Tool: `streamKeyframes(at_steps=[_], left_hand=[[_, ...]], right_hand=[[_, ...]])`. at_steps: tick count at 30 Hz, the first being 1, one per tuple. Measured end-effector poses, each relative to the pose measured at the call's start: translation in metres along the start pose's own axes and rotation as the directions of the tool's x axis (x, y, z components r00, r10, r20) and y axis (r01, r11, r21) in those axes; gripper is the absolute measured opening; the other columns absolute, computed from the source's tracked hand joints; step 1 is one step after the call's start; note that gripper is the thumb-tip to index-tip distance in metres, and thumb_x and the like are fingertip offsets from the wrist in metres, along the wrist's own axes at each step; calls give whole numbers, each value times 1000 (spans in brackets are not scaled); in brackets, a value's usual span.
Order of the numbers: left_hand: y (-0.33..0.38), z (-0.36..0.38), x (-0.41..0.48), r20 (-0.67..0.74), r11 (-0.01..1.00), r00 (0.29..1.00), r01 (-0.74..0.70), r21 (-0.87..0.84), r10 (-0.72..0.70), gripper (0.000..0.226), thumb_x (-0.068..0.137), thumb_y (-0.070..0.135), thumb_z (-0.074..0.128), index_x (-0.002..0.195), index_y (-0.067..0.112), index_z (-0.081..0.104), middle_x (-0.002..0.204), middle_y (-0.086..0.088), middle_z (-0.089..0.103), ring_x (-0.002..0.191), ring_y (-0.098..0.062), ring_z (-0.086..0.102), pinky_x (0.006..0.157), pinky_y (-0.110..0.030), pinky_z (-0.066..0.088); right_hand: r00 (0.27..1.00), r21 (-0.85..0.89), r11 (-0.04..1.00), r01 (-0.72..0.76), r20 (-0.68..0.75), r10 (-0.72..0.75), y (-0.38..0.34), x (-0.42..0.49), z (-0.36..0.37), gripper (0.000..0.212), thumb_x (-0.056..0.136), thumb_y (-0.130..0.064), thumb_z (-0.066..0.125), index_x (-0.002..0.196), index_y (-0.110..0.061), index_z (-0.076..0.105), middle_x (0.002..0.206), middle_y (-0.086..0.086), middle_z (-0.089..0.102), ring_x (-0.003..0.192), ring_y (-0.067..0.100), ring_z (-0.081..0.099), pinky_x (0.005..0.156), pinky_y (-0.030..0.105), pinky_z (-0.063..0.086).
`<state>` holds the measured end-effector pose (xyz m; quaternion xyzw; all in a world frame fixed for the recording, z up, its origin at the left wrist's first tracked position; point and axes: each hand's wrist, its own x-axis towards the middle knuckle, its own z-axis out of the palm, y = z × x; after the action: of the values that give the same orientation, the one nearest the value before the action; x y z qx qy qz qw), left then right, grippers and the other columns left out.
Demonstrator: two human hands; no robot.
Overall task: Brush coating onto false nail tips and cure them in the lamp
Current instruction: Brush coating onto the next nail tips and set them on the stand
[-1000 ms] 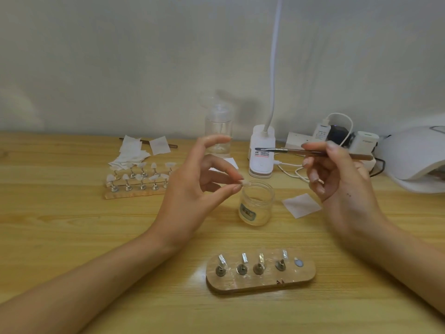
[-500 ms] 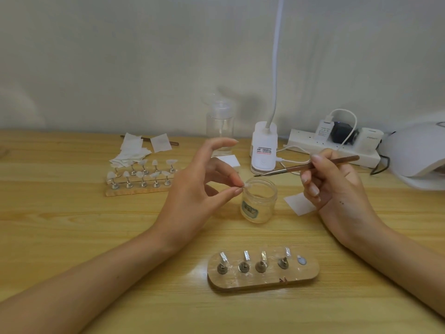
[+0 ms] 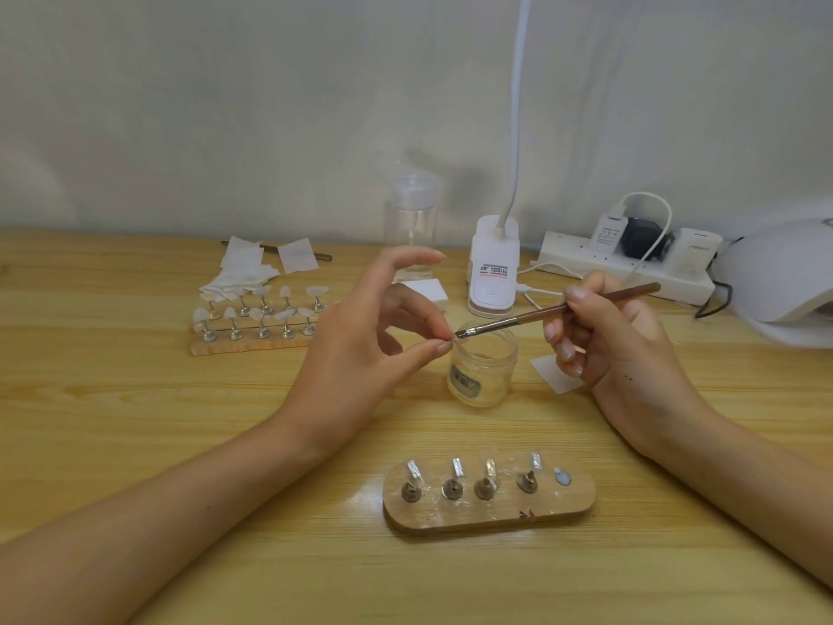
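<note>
My left hand (image 3: 360, 349) pinches a small clear nail tip (image 3: 452, 344) between thumb and fingertip, above the rim of an open glass jar (image 3: 484, 372). My right hand (image 3: 613, 349) grips a brown brush (image 3: 559, 311); its bristle end touches the nail tip. In front of me lies a wooden holder (image 3: 489, 498) with several metal stands carrying clear tips. A second wooden holder (image 3: 252, 329) with several white tips stands at the left. The white curing lamp (image 3: 784, 281) sits at the far right.
A clear pump bottle (image 3: 411, 223), a white clip lamp base (image 3: 492, 272) and a white power strip (image 3: 631, 263) with plugs line the back. White paper wipes (image 3: 243, 272) lie at the back left, another wipe (image 3: 554, 376) by the jar.
My right hand lowered and tilted the brush from level above the jar until its tip reached the nail tip. My left hand stayed pinching the tip.
</note>
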<state>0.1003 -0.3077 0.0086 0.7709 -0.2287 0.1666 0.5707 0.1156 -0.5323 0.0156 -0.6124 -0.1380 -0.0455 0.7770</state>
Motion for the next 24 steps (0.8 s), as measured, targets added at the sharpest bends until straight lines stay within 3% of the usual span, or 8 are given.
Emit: streamKeyframes(at_steps=[5,10,16,20,24], left_hand=[[0,0,0,0,1000,1000,1,1,-1,59,85,3,77,131,28,50,87,6,74,90,-13,73,68,-33,53],[0,0,0,0,1000,1000,-8,20,8,59,85,2,77,132,27,50,88,7,74,91,-13,72,69,-33,53],[0,0,0,0,999,1000,-13,32,13,59,85,3,77,132,27,50,88,9,74,91,-12,72,69,-32,53],[-1,-1,-1,1,999,1000,-16,35,16,58,85,3,77,131,28,51,88,10,74,90,-11,72,69,-32,53],[-1,-1,0,3,999,1000,-17,38,17,57,86,3,77,131,27,51,88,9,74,91,-12,72,69,-32,53]], right_hand=[[996,21,1000,-16,-88,18,2,2,-3,22,95,-15,54,75,-18,45,59,2,59,49,8,48,44,17,37],[1000,14,1000,7,-18,-6,-1,1,0,20,83,-29,61,75,-19,46,63,1,61,49,8,48,44,17,38],[995,26,1000,-14,-100,16,1,1,-2,23,96,-14,54,76,-18,44,59,3,59,47,8,45,42,17,35],[999,1,1000,12,-35,-12,0,1,-2,22,87,-28,63,75,-21,47,63,2,62,48,8,46,43,16,36],[998,-10,1000,-8,-65,7,1,1,-1,20,88,-23,60,75,-19,46,60,3,61,46,8,45,40,16,34]])
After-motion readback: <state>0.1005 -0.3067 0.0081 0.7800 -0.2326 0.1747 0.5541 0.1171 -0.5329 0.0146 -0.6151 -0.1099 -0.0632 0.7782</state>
